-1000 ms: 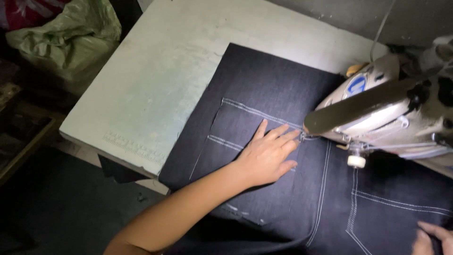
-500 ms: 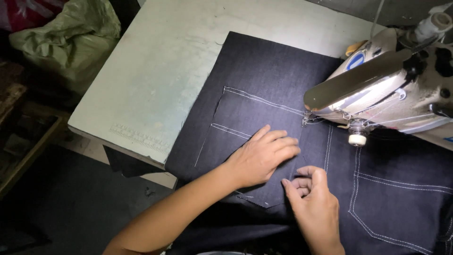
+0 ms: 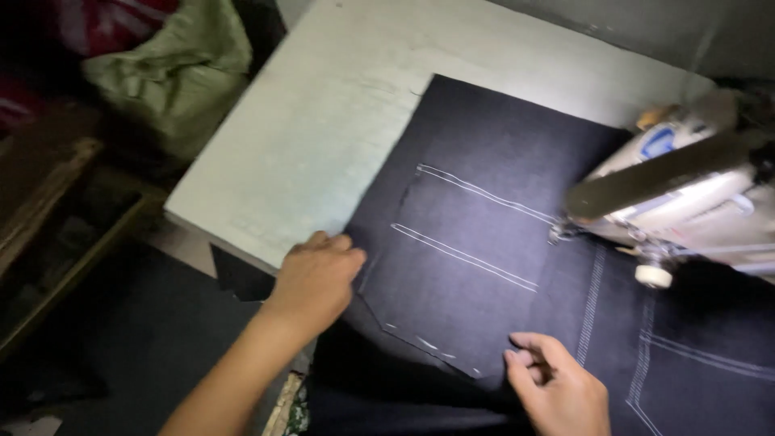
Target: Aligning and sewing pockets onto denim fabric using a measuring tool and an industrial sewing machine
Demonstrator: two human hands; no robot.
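A dark denim panel (image 3: 484, 161) with pale double stitch lines lies flat on a pale green sewing table (image 3: 323, 137). My left hand (image 3: 316, 278) grips the panel's left edge near the table's front edge. Lower down, my right hand (image 3: 557, 387) pinches the fabric at its near edge, beside a stitched pocket corner. A white sewing machine head (image 3: 686, 194) stands over the cloth at the right, its needle area just right of the stitch lines.
A crumpled green sack (image 3: 169, 73) sits on the floor beyond the table's left side. A wooden frame (image 3: 56, 218) stands at far left. More stitched denim (image 3: 694, 363) spreads under the machine at the lower right.
My left hand slid off the middle of the panel to its left edge. My right hand stays at the near edge and has moved a little toward me. The view shifted.
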